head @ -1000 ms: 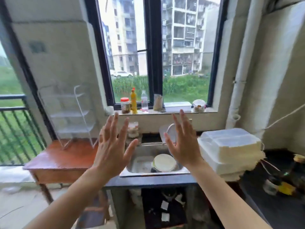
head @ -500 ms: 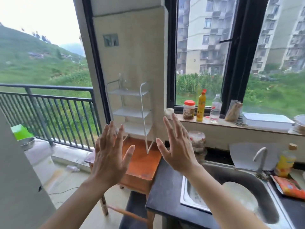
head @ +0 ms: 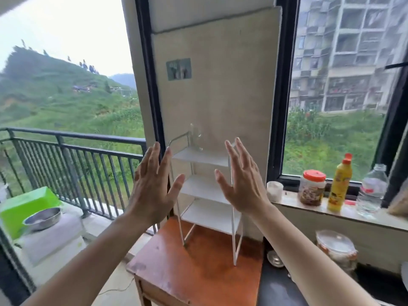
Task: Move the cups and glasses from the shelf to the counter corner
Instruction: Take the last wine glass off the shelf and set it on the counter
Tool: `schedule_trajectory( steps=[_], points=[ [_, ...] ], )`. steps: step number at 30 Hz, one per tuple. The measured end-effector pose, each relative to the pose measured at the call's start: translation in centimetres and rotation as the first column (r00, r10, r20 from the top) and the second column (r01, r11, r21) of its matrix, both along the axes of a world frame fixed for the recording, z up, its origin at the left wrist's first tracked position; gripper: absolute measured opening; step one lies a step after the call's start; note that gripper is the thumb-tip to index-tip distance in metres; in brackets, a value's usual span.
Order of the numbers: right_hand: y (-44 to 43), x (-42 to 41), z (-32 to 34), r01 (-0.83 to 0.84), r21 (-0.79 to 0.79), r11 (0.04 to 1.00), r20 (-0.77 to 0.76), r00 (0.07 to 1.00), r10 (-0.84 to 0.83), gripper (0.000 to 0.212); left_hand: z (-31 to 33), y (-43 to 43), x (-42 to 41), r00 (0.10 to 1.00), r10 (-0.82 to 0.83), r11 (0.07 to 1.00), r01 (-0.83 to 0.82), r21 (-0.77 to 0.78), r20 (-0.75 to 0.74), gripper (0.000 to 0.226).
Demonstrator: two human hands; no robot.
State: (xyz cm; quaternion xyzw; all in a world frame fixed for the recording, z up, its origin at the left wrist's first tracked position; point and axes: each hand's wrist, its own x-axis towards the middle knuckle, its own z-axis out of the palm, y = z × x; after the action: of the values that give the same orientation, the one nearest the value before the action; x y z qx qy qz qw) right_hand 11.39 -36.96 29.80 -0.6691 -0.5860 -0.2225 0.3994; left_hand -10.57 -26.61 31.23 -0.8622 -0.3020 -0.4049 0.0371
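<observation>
A white three-tier wire shelf (head: 204,191) stands on a small orange-brown wooden table (head: 198,274) against the wall. One clear glass (head: 195,136) stands on its top tier at the back left; the lower tiers look bare. My left hand (head: 152,186) and my right hand (head: 240,182) are raised in front of the shelf, palms forward, fingers spread, holding nothing. They flank the shelf without touching it. The dark counter (head: 278,290) begins right of the table.
On the window sill at right stand a white cup (head: 274,191), a red-lidded jar (head: 312,187), a yellow bottle (head: 339,183) and a clear water bottle (head: 372,191). A lidded container (head: 336,248) sits below the sill. At left, a balcony railing (head: 72,155), a metal bowl (head: 42,218).
My view has swung left from the sink to the shelf and moved closer. Both hands stay raised and spread, holding nothing.
</observation>
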Motion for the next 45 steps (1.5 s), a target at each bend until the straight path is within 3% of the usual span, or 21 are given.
schedule_trajectory(
  steps=[13, 21, 25, 30, 34, 36, 40, 45],
  points=[
    [16.4, 5.8, 0.8, 0.205, 0.018, 0.979, -0.111, 0.973, -0.202, 0.077, -4.9, 24.0, 11.5, 0.964, -0.225, 0.973, 0.216, -0.08, -0.142, 0.074],
    [23.7, 8.3, 2.3, 0.278, -0.036, 0.96, -0.091, 0.956, -0.28, 0.078, -7.5, 30.6, 15.0, 0.928, -0.301, 0.954, 0.291, -0.073, -0.221, 0.061],
    [28.5, 10.2, 2.5, 0.188, -0.036, 0.981, -0.297, 0.936, -0.19, 0.087, -8.9, 30.7, 15.6, 0.936, -0.308, 0.951, 0.306, -0.039, -0.171, 0.049],
    [35.0, 11.8, 2.8, 0.117, -0.016, 0.993, -0.578, 0.809, -0.105, 0.108, -9.2, 31.0, 15.8, 0.94, -0.305, 0.952, 0.302, -0.04, -0.152, 0.049],
    [38.5, 12.1, 2.9, 0.063, -0.027, 0.998, -0.629, 0.775, -0.066, 0.115, -9.3, 30.9, 16.0, 0.938, -0.31, 0.95, 0.309, -0.028, -0.153, 0.049],
    [39.5, 12.2, 2.7, 0.047, -0.044, 0.998, -0.633, 0.772, -0.064, 0.107, -9.5, 31.0, 16.1, 0.942, -0.302, 0.953, 0.302, -0.025, -0.144, 0.049],
    [39.3, 12.6, 2.3, 0.052, -0.046, 0.998, -0.615, 0.785, -0.069, 0.071, -9.3, 31.0, 16.1, 0.944, -0.293, 0.956, 0.29, -0.042, -0.149, 0.052],
    [36.2, 12.4, 2.0, 0.057, -0.024, 0.998, -0.633, 0.772, -0.06, 0.063, -8.9, 30.4, 16.0, 0.948, -0.28, 0.96, 0.275, -0.048, -0.15, 0.053]
  ],
)
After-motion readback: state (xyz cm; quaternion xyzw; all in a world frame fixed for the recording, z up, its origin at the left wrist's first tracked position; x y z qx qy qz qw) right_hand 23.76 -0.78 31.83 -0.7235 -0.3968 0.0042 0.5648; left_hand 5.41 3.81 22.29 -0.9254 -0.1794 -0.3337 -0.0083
